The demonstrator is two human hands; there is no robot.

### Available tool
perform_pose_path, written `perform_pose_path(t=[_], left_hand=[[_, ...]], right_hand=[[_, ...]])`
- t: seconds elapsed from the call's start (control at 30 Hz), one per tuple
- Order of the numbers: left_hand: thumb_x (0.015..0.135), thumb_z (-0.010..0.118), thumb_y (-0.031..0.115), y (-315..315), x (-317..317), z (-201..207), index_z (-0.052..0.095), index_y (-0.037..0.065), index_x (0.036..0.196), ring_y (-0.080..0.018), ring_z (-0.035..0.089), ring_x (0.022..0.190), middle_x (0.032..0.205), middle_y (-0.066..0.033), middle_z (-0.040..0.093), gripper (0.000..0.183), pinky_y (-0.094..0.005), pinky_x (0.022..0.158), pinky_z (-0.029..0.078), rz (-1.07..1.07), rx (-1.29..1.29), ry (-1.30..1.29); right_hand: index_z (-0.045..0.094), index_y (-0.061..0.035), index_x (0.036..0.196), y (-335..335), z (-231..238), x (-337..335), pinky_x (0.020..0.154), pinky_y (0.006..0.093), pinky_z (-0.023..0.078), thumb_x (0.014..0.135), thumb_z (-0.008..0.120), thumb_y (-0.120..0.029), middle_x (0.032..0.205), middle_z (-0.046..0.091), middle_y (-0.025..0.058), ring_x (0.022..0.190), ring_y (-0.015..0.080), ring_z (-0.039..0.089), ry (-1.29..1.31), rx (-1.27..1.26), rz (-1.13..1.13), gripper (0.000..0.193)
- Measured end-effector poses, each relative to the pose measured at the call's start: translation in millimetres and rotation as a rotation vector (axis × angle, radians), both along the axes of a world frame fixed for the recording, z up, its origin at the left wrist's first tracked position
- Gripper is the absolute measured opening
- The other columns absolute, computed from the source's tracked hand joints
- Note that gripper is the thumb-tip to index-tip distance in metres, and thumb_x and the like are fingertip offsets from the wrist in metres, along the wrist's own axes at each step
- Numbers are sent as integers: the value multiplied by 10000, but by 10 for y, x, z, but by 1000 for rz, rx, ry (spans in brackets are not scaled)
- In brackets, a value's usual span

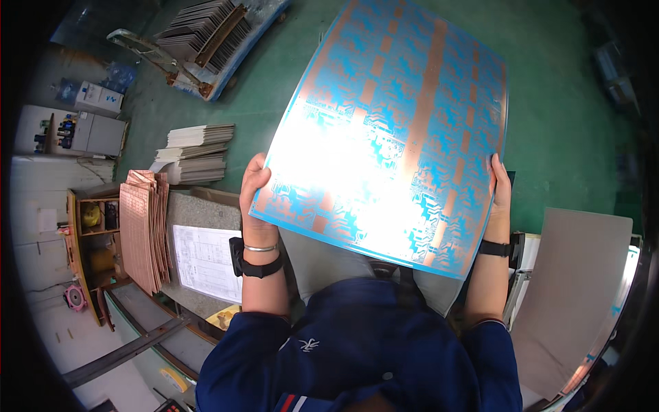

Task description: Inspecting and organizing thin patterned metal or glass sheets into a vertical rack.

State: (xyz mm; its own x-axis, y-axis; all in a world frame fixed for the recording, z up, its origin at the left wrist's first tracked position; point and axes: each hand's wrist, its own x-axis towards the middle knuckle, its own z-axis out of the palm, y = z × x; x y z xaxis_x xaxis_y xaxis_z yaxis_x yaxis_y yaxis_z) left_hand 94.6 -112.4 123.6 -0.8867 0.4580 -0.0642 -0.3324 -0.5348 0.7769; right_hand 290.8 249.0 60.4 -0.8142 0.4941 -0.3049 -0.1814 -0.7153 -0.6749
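Note:
A large copper-coloured circuit board panel (449, 137) with blue printed traces is held up in front of me, tilted, with strong glare across its lower left part. My left hand (255, 187) grips its left edge near the lower corner, thumb on the face. At the opposite edge, my right hand (502, 184) is closed on the panel, its fingers partly hidden behind it. Both wrists wear dark bands, and the left one also has a metal bracelet.
To the left, copper sheets (143, 233) stand beside a paper drawing (206, 261) on a grey surface. Pale boards (199, 152) are stacked beyond them. A trolley (248, 51) carries more boards at the far left. A big grey board (576, 295) leans at right.

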Motion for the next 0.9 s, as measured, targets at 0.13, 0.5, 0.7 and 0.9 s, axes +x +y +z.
perform_pose_path(t=[0.13,0.5,0.7,0.9], left_hand=[[968,374,331,124,196,98,502,41,1102,-230,541,1053,1116,-116,555,344,-389,910,446,-4,381,-169],[902,530,135,264,1102,261,286,87,1368,-200,434,1193,1298,-72,445,528,-392,1008,356,-204,131,-128],[882,529,187,-19,1001,372,355,-17,1322,-189,498,1125,1237,-128,496,515,-308,920,428,-281,-85,-51],[884,507,186,-60,947,351,338,-26,1347,-199,465,1184,1286,-146,472,536,-308,969,388,-285,-132,-120]], right_hand=[[509,7,1133,-268,323,116,729,323,554,959,427,-222,1028,620,121,869,206,640,145,-39,-88,299],[360,-36,1348,-501,540,618,1050,457,274,950,355,-456,1373,404,121,1244,288,380,658,-33,-306,578],[378,-34,1331,-482,155,834,967,427,415,967,317,-367,1367,400,132,1167,268,473,264,75,-189,497],[371,-38,1336,-736,99,698,959,422,426,967,310,-359,1367,398,132,1166,264,478,245,34,-189,493]])
